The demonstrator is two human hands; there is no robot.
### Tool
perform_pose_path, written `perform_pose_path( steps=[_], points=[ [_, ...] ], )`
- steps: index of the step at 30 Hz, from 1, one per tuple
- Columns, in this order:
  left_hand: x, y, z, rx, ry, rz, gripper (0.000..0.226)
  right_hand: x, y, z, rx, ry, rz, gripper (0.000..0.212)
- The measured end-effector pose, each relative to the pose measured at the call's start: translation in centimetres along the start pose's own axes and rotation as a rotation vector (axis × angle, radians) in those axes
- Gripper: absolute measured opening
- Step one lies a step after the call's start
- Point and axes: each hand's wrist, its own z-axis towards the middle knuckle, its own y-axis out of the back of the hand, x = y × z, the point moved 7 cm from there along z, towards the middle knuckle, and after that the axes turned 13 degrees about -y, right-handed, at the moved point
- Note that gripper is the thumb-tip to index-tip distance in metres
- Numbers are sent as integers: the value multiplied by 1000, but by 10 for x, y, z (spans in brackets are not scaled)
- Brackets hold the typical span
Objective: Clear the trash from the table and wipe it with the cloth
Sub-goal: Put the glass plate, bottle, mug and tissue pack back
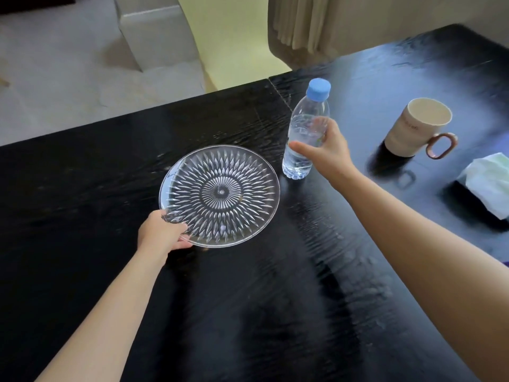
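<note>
A clear cut-glass plate (pixel 220 194) lies on the black table (pixel 248 299) left of centre. My left hand (pixel 162 232) grips its near-left rim, thumb on top and fingers under the edge. Just right of the plate a clear water bottle (pixel 304 128) with a blue cap stands upright. My right hand (pixel 327 150) is wrapped around the bottle's middle from the right. A white crumpled tissue or cloth (pixel 490 183) lies at the right edge on a dark box.
A cream mug (pixel 413 128) with a brown handle stands at the right, behind the tissue. A pale yellow chair (pixel 234 42) and a grey sofa (pixel 154 34) stand beyond the table's far edge, with a curtain (pixel 303 23) behind.
</note>
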Motion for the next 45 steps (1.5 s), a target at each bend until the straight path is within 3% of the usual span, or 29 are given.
perform_pose_path(
  steps=[6, 10, 13, 17, 21, 24, 28, 32, 36, 41, 45],
  points=[
    [6, -4, 0, 77, -28, 152, 37, 5, -11, 9, 7, 29, -45, 70],
    [-9, 6, -6, 83, -87, 456, 44, 8, -13, 9, 7, 42, -70, 70],
    [-34, 8, -14, 3, -270, 684, 54, 1, -13, 10, 33, 13, -91, 73],
    [-87, -37, -49, 53, -587, 430, 34, -26, 13, 9, -4, -30, -262, 83],
    [-113, -133, -88, 411, -521, 139, 22, -55, 71, -3, -56, -21, -430, 62],
    [-128, -205, -114, 658, -450, 86, 33, -67, 124, -9, -104, 10, -527, 47],
    [-168, -282, -119, 722, -547, 87, 56, -81, 210, -10, -292, 33, -612, 37],
    [-212, -348, -100, 723, -596, 106, 89, -124, 286, 7, -399, -218, -829, 54],
    [-237, -400, -80, 709, -666, 234, 114, -177, 319, 16, -309, -489, -868, 84],
    [-258, -437, -66, 726, -711, 223, 127, -198, 325, 24, -323, -468, -882, 86],
    [-262, -452, -69, 734, -748, 128, 123, -205, 329, 25, -297, -421, -940, 82]
  ],
)
